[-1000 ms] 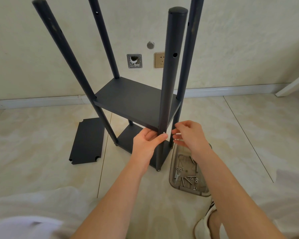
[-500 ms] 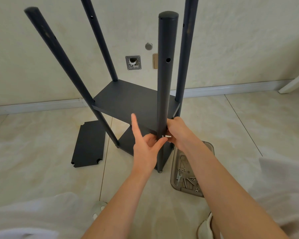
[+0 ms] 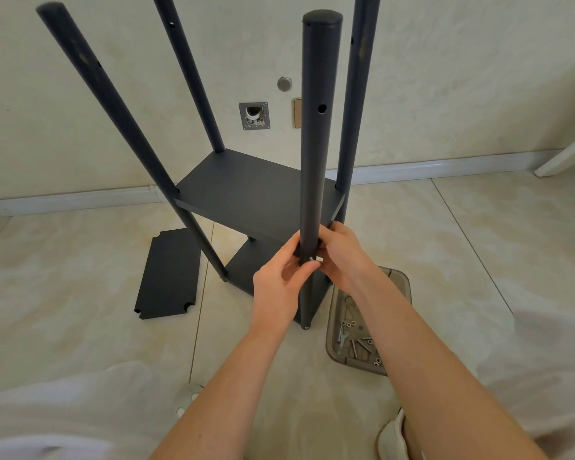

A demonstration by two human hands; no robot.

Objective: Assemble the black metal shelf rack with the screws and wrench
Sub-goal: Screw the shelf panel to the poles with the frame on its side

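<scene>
**Desk:** What has changed on the rack in the last second?

**Photographer:** Both hands have closed in. A second earlier they hover just short of the near post, and half a second earlier the left forefinger points upward. Now the left hand wraps the post from the left, its thumb across the front. The right hand comes in from the right, its fingers pinching a small silver screw against the post.

**Desk:** Where on the post?

**Photographer:** Level with the front edge of the middle shelf, at its near right corner. The rack stands upright on the floor, its four posts rising towards the camera.

**Desk:** What does that mean for the job?

**Photographer:** The screw seems to be going into its hole by hand. How deep it sits, I cannot tell. Tightening probably comes next. What looks like the wrench lies with the spare screws in the tray, just right of the post's foot.

**Desk:** Much left to do?

**Photographer:** Likely. A loose shelf panel lies flat on the floor to the left, unfitted.
</scene>
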